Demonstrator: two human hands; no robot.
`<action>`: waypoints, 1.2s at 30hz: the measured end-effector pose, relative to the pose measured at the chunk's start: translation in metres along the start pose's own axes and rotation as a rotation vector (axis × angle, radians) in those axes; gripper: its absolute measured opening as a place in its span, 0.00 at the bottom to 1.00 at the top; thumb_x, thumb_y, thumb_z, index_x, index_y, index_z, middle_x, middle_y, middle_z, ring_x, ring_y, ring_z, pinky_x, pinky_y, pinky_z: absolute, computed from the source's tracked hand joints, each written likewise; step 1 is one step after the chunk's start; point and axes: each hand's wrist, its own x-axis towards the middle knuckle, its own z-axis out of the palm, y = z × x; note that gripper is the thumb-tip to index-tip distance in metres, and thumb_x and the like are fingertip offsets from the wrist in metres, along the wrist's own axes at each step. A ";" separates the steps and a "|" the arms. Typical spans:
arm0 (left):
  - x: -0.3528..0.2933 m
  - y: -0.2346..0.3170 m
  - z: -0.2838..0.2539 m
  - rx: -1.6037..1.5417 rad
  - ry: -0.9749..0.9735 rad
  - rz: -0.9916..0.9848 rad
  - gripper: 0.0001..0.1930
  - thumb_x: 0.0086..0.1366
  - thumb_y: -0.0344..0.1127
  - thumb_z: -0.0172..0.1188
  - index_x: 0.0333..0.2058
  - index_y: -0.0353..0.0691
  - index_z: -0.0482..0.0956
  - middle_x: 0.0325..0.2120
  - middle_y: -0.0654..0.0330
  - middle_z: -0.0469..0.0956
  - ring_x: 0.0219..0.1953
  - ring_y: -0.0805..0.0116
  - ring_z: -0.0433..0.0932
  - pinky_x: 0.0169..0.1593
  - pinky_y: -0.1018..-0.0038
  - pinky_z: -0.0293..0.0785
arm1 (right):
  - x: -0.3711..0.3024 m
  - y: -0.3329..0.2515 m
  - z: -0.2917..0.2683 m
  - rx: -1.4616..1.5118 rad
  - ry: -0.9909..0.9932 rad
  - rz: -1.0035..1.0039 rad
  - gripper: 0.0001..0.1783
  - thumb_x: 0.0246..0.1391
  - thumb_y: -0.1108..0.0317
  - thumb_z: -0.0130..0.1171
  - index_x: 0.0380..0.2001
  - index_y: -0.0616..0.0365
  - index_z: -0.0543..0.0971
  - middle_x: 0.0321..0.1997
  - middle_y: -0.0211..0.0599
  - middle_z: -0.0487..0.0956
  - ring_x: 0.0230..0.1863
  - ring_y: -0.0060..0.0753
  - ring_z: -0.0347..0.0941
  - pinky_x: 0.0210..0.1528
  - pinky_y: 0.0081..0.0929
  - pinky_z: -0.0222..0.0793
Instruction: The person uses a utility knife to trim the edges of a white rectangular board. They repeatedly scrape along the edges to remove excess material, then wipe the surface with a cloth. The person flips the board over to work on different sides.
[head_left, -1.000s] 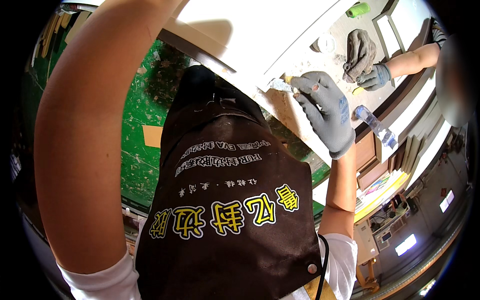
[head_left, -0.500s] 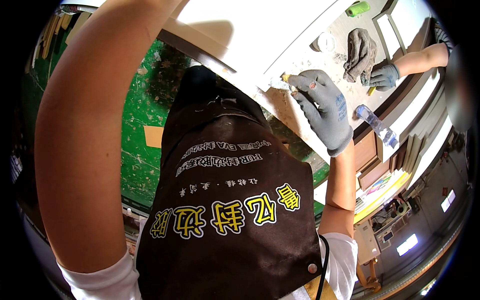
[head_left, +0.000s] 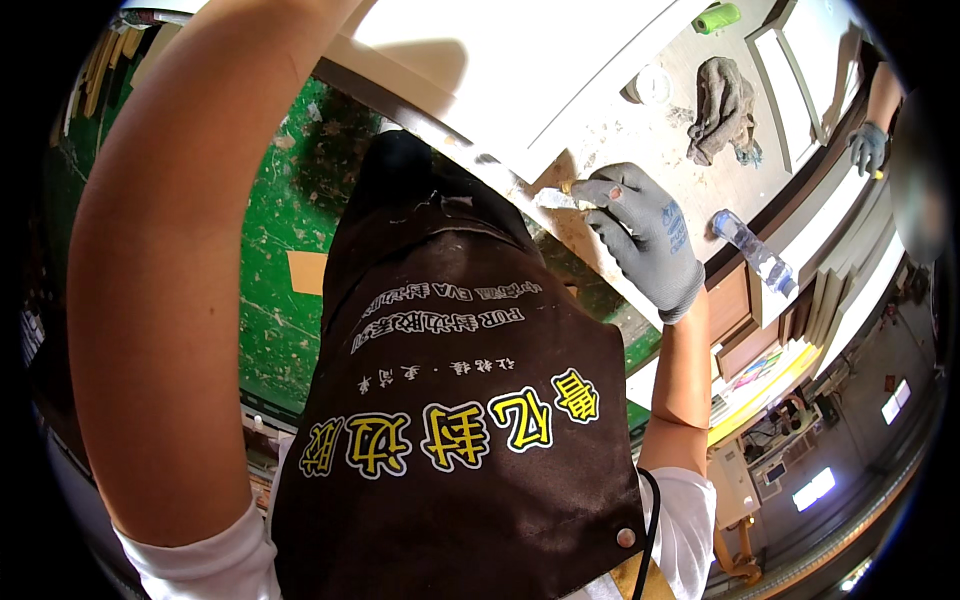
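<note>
The top edge cuts off the white panel (head_left: 520, 80) and left arm (head_left: 165, 280), hiding the left hand. The right hand (head_left: 648, 238) covers part of a small tool (head_left: 553, 199). A co-worker's head (head_left: 917, 190) is blurred; a yellow thing (head_left: 878, 175) nearby, too small to tell.

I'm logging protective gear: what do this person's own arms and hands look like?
The right hand wears a grey glove with blue markings and a worn spot. Short white sleeves leave the visible forearms bare; the left hand is out of view.
</note>
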 end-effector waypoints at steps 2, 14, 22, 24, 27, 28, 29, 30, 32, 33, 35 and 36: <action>0.001 0.001 0.000 -0.002 -0.005 -0.003 0.11 0.65 0.40 0.49 0.38 0.48 0.80 0.33 0.54 0.83 0.35 0.53 0.82 0.41 0.59 0.76 | -0.001 -0.001 0.000 0.071 0.060 0.032 0.15 0.52 0.74 0.57 0.45 0.55 0.80 0.40 0.43 0.77 0.40 0.46 0.75 0.43 0.34 0.72; 0.003 0.001 0.001 -0.044 0.003 0.008 0.11 0.65 0.40 0.50 0.38 0.47 0.80 0.33 0.54 0.83 0.35 0.53 0.82 0.41 0.59 0.76 | -0.009 -0.001 0.002 0.127 0.017 0.070 0.16 0.51 0.73 0.57 0.45 0.56 0.80 0.40 0.43 0.77 0.40 0.45 0.75 0.43 0.33 0.72; 0.006 0.003 0.001 0.037 -0.160 -0.054 0.11 0.66 0.37 0.49 0.37 0.43 0.80 0.31 0.50 0.83 0.34 0.55 0.83 0.41 0.58 0.77 | -0.007 -0.001 0.007 0.049 0.141 0.069 0.16 0.52 0.71 0.58 0.46 0.58 0.80 0.39 0.46 0.77 0.40 0.49 0.75 0.44 0.37 0.71; 0.005 0.000 0.025 -0.095 -0.156 -0.083 0.13 0.68 0.39 0.48 0.43 0.44 0.79 0.34 0.53 0.83 0.34 0.56 0.82 0.40 0.61 0.78 | -0.008 -0.001 0.010 0.022 0.114 0.014 0.16 0.50 0.71 0.59 0.45 0.59 0.80 0.37 0.48 0.77 0.41 0.52 0.75 0.45 0.42 0.71; 0.002 0.006 -0.005 -0.075 -0.325 -0.051 0.18 0.70 0.30 0.42 0.55 0.44 0.73 0.39 0.55 0.82 0.33 0.57 0.82 0.38 0.59 0.79 | -0.020 -0.015 0.008 0.141 0.140 0.010 0.18 0.47 0.78 0.60 0.44 0.62 0.80 0.35 0.45 0.76 0.36 0.45 0.73 0.40 0.31 0.70; 0.002 0.004 -0.013 -0.029 -0.390 -0.025 0.19 0.70 0.31 0.42 0.57 0.44 0.72 0.42 0.54 0.81 0.38 0.55 0.82 0.40 0.59 0.79 | -0.025 -0.017 0.006 0.170 0.156 0.064 0.18 0.47 0.78 0.61 0.45 0.62 0.79 0.36 0.43 0.76 0.37 0.41 0.73 0.41 0.29 0.69; 0.003 0.003 -0.014 -0.142 -0.433 -0.076 0.19 0.70 0.33 0.42 0.57 0.45 0.72 0.45 0.53 0.80 0.44 0.54 0.81 0.44 0.57 0.78 | -0.029 -0.017 0.006 0.195 0.183 0.140 0.19 0.47 0.79 0.61 0.46 0.62 0.79 0.38 0.41 0.75 0.38 0.37 0.72 0.42 0.28 0.69; 0.005 0.002 -0.015 -0.154 -0.464 -0.104 0.19 0.70 0.35 0.42 0.57 0.45 0.72 0.45 0.53 0.80 0.45 0.54 0.81 0.45 0.57 0.78 | -0.030 -0.017 0.010 0.262 0.276 0.173 0.20 0.47 0.79 0.62 0.47 0.63 0.78 0.40 0.39 0.75 0.40 0.33 0.71 0.44 0.27 0.68; 0.012 -0.001 -0.026 -0.237 -0.534 -0.107 0.19 0.70 0.38 0.42 0.57 0.46 0.72 0.45 0.54 0.80 0.46 0.55 0.80 0.48 0.57 0.77 | -0.029 -0.024 0.016 0.394 0.450 0.227 0.24 0.46 0.82 0.62 0.50 0.65 0.76 0.44 0.36 0.73 0.44 0.28 0.68 0.48 0.24 0.67; 0.014 -0.007 -0.036 -0.294 -0.571 -0.091 0.19 0.70 0.39 0.42 0.57 0.46 0.72 0.45 0.54 0.80 0.46 0.55 0.80 0.49 0.58 0.76 | -0.029 -0.027 0.020 0.402 0.519 0.385 0.22 0.48 0.82 0.61 0.49 0.67 0.75 0.41 0.35 0.74 0.42 0.27 0.68 0.46 0.23 0.66; 0.002 -0.028 -0.076 -0.357 -0.464 -0.067 0.18 0.71 0.40 0.43 0.55 0.48 0.74 0.43 0.56 0.82 0.45 0.56 0.80 0.49 0.63 0.77 | -0.026 -0.044 0.019 0.397 0.629 0.502 0.18 0.51 0.81 0.58 0.48 0.69 0.75 0.40 0.34 0.75 0.40 0.26 0.68 0.45 0.23 0.66; -0.010 -0.048 -0.089 -0.364 -0.253 -0.062 0.17 0.70 0.40 0.46 0.54 0.48 0.75 0.43 0.55 0.82 0.44 0.57 0.81 0.47 0.65 0.78 | -0.026 -0.044 0.022 0.418 0.693 0.476 0.17 0.53 0.79 0.58 0.47 0.70 0.75 0.39 0.33 0.75 0.39 0.24 0.67 0.44 0.21 0.65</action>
